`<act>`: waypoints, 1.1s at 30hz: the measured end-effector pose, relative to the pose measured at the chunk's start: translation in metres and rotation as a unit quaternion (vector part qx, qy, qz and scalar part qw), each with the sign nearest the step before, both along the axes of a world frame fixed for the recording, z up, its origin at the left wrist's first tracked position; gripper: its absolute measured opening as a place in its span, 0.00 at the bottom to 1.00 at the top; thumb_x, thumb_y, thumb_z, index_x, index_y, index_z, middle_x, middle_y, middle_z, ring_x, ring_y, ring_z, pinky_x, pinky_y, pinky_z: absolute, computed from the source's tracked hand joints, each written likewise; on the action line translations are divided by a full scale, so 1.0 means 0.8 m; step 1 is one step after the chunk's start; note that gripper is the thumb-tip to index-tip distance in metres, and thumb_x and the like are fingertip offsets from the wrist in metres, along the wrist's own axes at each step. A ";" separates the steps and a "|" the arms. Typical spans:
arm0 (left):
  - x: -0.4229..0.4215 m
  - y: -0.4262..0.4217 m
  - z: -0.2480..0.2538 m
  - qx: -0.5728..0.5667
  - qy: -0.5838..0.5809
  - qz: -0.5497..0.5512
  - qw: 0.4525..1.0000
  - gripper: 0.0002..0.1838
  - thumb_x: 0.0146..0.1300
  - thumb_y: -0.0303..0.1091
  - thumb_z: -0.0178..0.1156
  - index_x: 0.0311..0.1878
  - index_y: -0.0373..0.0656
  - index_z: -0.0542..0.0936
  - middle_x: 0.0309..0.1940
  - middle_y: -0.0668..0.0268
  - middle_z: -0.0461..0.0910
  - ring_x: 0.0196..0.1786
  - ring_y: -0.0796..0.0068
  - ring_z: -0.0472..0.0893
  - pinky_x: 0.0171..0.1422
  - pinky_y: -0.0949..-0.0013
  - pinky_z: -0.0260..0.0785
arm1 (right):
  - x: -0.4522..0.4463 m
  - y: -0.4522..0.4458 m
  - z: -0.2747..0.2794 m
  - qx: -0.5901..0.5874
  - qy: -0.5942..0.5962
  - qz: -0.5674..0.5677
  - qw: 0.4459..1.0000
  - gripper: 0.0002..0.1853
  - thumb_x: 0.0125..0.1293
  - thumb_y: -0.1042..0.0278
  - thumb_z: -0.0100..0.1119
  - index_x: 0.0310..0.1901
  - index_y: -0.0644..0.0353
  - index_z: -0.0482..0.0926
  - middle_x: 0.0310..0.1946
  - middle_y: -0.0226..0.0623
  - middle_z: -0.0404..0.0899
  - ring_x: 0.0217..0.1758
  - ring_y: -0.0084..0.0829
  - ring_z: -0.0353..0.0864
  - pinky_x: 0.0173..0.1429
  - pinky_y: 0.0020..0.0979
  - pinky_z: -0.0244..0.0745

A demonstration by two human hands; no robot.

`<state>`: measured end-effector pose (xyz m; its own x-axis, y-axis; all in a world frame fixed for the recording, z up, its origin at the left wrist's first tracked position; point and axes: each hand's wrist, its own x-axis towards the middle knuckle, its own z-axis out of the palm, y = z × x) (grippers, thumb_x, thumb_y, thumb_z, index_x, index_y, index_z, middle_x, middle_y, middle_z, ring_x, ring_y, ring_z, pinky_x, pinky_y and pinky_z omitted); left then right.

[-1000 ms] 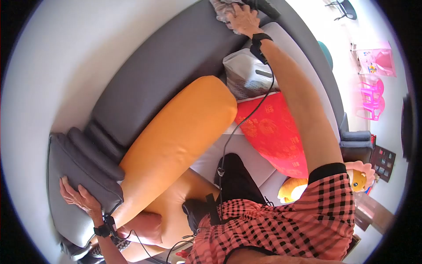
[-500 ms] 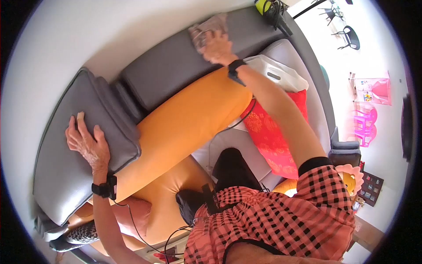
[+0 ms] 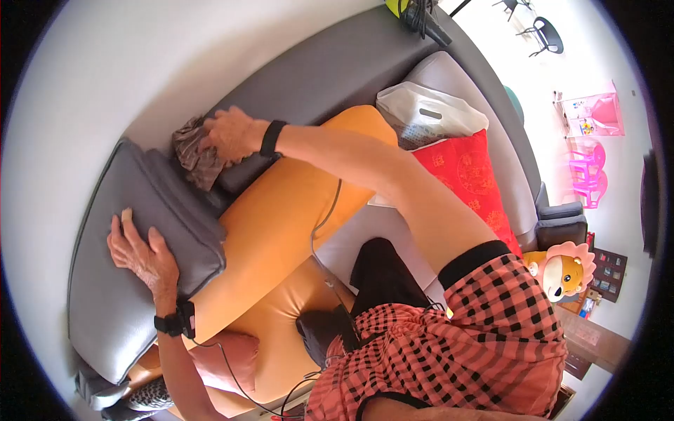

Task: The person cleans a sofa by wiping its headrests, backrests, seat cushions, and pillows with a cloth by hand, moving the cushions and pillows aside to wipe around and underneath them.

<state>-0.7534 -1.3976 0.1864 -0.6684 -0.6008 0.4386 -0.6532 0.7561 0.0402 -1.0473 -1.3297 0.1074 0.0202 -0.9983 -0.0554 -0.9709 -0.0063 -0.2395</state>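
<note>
My right hand (image 3: 235,135) presses a crumpled brown-grey cloth (image 3: 197,153) against the top of the grey sofa backrest (image 3: 309,77), close to its inner corner. Its fingers are bent over the cloth. My left hand (image 3: 144,256) lies on a grey cushion (image 3: 168,203) at the left, fingers spread and holding nothing. Between my arms an orange cushion (image 3: 295,182) leans along the backrest. Each wrist wears a black band, with a cable running from it.
A white bag (image 3: 435,116) and a red patterned cushion (image 3: 463,172) stand on the seat. A hair dryer (image 3: 428,22) lies at the far top. A lion plush (image 3: 562,272) and pink chairs (image 3: 588,175) show at the right. A pinkish cushion (image 3: 228,359) sits low left.
My right hand has slid the cloth from the far end of the backrest down and left to its inner corner. My left hand stays on the grey cushion, while the view has shifted.
</note>
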 end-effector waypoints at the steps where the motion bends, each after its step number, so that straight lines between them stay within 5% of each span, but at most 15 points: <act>1: 0.002 -0.001 -0.001 0.001 -0.004 0.004 1.000 0.29 0.63 0.37 0.53 0.69 0.47 0.67 0.70 0.56 0.61 0.70 0.48 0.58 0.74 0.44 0.44 | -0.028 0.006 0.000 -0.009 0.017 -0.004 1.000 0.22 0.57 0.57 0.58 0.56 0.31 0.81 0.50 0.33 0.76 0.57 0.42 0.75 0.53 0.45 0.73; 11: 0.003 -0.011 -0.008 -0.012 -0.034 0.017 0.999 0.32 0.71 0.55 0.38 0.68 0.43 0.68 0.69 0.54 0.63 0.71 0.52 0.59 0.75 0.45 0.43 | -0.402 0.141 -0.027 0.000 0.133 -0.271 0.953 0.21 0.65 0.55 0.53 0.59 0.29 0.78 0.55 0.31 0.77 0.59 0.39 0.76 0.60 0.47 0.69; 14: 0.003 -0.009 -0.009 -0.018 -0.048 0.025 0.998 0.32 0.72 0.55 0.37 0.68 0.41 0.67 0.69 0.53 0.62 0.71 0.52 0.59 0.74 0.46 0.43 | -0.416 0.150 -0.002 0.016 0.109 -0.272 0.956 0.23 0.55 0.54 0.60 0.55 0.44 0.81 0.46 0.38 0.83 0.52 0.41 0.81 0.48 0.50 0.75; 17: 0.006 -0.011 -0.010 -0.013 -0.040 0.021 0.999 0.32 0.72 0.55 0.37 0.68 0.41 0.67 0.69 0.53 0.63 0.71 0.52 0.59 0.74 0.46 0.44 | -0.416 0.153 -0.007 -0.006 0.145 -0.240 0.960 0.18 0.56 0.55 0.59 0.49 0.45 0.82 0.43 0.38 0.83 0.46 0.42 0.82 0.47 0.48 0.75; 20: 0.007 -0.011 -0.009 -0.019 -0.036 0.008 0.999 0.31 0.72 0.53 0.39 0.68 0.41 0.67 0.69 0.53 0.63 0.71 0.52 0.60 0.74 0.47 0.44 | -0.429 0.164 -0.023 -0.152 0.203 -0.147 0.956 0.17 0.56 0.54 0.60 0.48 0.44 0.82 0.38 0.41 0.84 0.40 0.45 0.82 0.44 0.48 0.76; 22: 0.009 -0.011 -0.008 -0.019 -0.039 0.009 0.999 0.30 0.72 0.52 0.41 0.69 0.42 0.67 0.69 0.53 0.63 0.71 0.52 0.60 0.74 0.47 0.44 | -0.461 0.190 -0.037 -0.112 0.248 -0.155 0.950 0.17 0.59 0.53 0.59 0.47 0.47 0.83 0.34 0.43 0.83 0.37 0.46 0.82 0.43 0.47 0.75; 25: -0.002 -0.007 -0.010 -0.010 -0.027 0.011 1.000 0.28 0.69 0.45 0.47 0.68 0.43 0.68 0.69 0.54 0.63 0.71 0.51 0.60 0.74 0.47 0.45 | -0.519 0.268 -0.042 0.137 0.281 -0.311 0.898 0.19 0.68 0.54 0.52 0.59 0.37 0.79 0.54 0.31 0.79 0.58 0.40 0.78 0.57 0.43 0.76; 28: 0.006 -0.010 -0.010 -0.015 -0.016 0.019 1.000 0.28 0.66 0.40 0.50 0.69 0.46 0.68 0.69 0.55 0.62 0.72 0.50 0.59 0.74 0.46 0.44 | -0.484 0.267 -0.029 0.226 0.338 -0.252 0.878 0.16 0.70 0.52 0.50 0.51 0.41 0.84 0.52 0.31 0.82 0.61 0.39 0.77 0.56 0.42 0.79; 30: 0.008 -0.008 -0.013 -0.022 -0.015 0.032 0.999 0.28 0.65 0.38 0.51 0.69 0.48 0.67 0.70 0.57 0.62 0.72 0.50 0.57 0.75 0.45 0.43 | -0.482 0.244 -0.088 0.144 0.211 -0.386 0.887 0.16 0.68 0.52 0.51 0.48 0.42 0.86 0.50 0.32 0.82 0.61 0.37 0.77 0.59 0.42 0.76; 32: 0.007 -0.007 -0.011 -0.009 0.003 0.028 1.000 0.29 0.63 0.38 0.53 0.69 0.49 0.68 0.70 0.57 0.62 0.72 0.50 0.57 0.75 0.44 0.43 | -0.438 0.211 -0.079 0.136 0.221 -0.317 0.912 0.16 0.66 0.52 0.51 0.46 0.43 0.87 0.49 0.34 0.83 0.61 0.37 0.76 0.61 0.42 0.73; 33: 0.005 -0.006 -0.011 -0.004 0.014 0.024 1.000 0.29 0.62 0.38 0.54 0.68 0.49 0.68 0.69 0.57 0.62 0.72 0.51 0.58 0.74 0.44 0.43 | -0.378 0.183 -0.051 0.166 0.294 -0.181 0.924 0.16 0.65 0.52 0.51 0.46 0.43 0.87 0.48 0.35 0.83 0.60 0.37 0.76 0.62 0.41 0.72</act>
